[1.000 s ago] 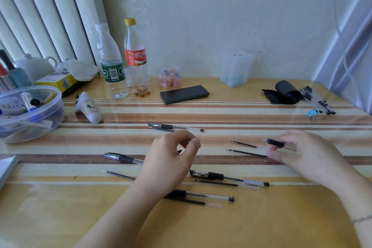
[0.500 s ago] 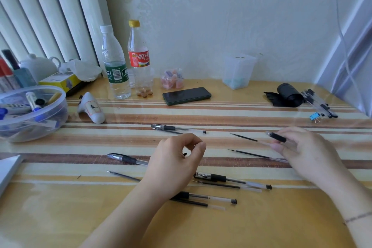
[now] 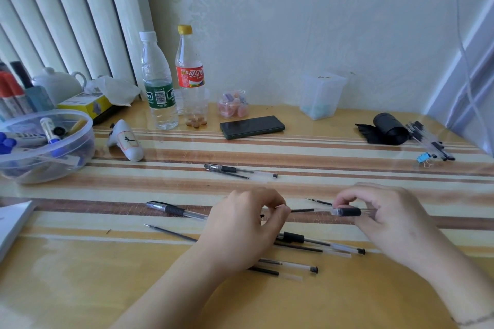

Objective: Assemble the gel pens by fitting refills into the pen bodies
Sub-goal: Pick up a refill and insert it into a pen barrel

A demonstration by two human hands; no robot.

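Observation:
My right hand (image 3: 385, 211) grips a clear pen body (image 3: 347, 212) by its black grip, held level over the table. My left hand (image 3: 246, 224) pinches the end of a thin black refill (image 3: 304, 210) whose other end meets the mouth of the pen body. Another refill (image 3: 319, 202) lies just behind. Loose pens and refills lie around: one pair at the back (image 3: 240, 169), a pen at the left (image 3: 173, 209), a bare refill (image 3: 171, 232), and more pens under my left hand (image 3: 320, 244).
A clear plastic bowl (image 3: 85, 139) of markers stands at the left, with two bottles (image 3: 159, 83), a phone (image 3: 252, 127) and a clear cup (image 3: 320, 96) along the back. A black roll (image 3: 387, 128) and a bundle of pens (image 3: 430, 141) lie at the right.
My right hand moved left with the pen body and turned it level. My left hand now pinches a refill, and the two hands have come together over the table's middle.

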